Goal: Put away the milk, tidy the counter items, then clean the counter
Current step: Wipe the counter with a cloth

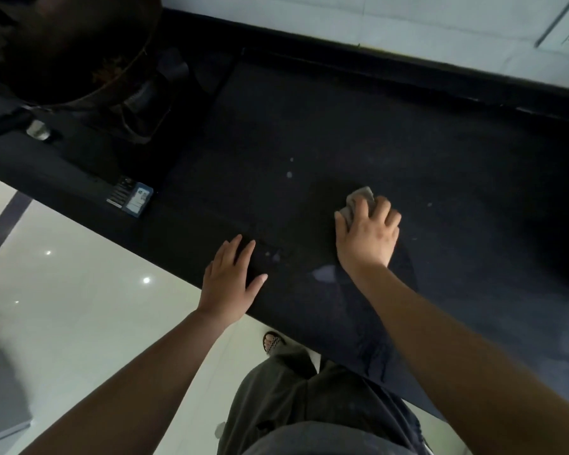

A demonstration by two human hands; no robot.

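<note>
A black counter (408,152) runs across the view from lower right to upper left. My right hand (367,236) presses a crumpled grey cloth (358,200) flat onto the counter near its middle; only the cloth's far edge shows past my fingers. My left hand (232,280) lies flat on the counter's front edge with the fingers spread and nothing in it. Pale smears and wet patches (324,274) mark the surface between the two hands, and small white specks (289,174) lie beyond the cloth. No milk is in view.
A gas stove (89,149) with a large dark wok (66,47) fills the counter's upper left; a knob (38,129) and a label sticker (130,200) face the front. White tiled wall (375,24) behind, glossy white floor (79,307) below, my sandalled foot (271,343) under the edge.
</note>
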